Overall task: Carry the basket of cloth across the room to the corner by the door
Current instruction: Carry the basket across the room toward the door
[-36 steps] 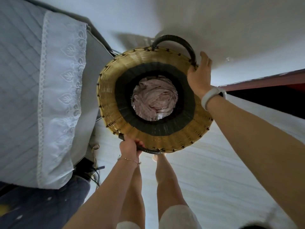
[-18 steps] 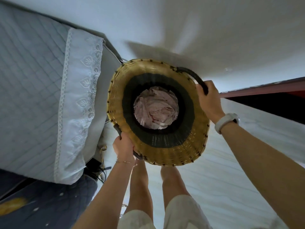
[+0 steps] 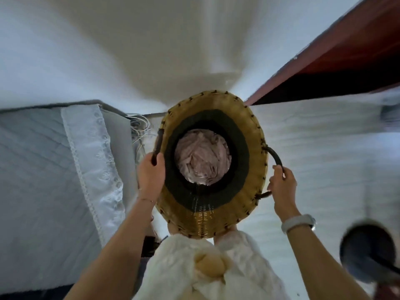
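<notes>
**Basket lifted, carry under way**

Head view: the basket [image 3: 211, 165] hangs between both hands, pink cloth [image 3: 202, 156] at its bottom. The left hand [image 3: 150, 175] is curled around the dark left handle [image 3: 157, 146]; the right hand [image 3: 281, 187] is wrapped around the right handle [image 3: 275, 155]. Beyond the right hand stands a reddish door [image 3: 337, 61]. The lift looks done; the setting down in the corner is left.

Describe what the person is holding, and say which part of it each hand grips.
A round woven wicker basket of pink cloth: left hand and right hand each grip a dark side handle.
</notes>
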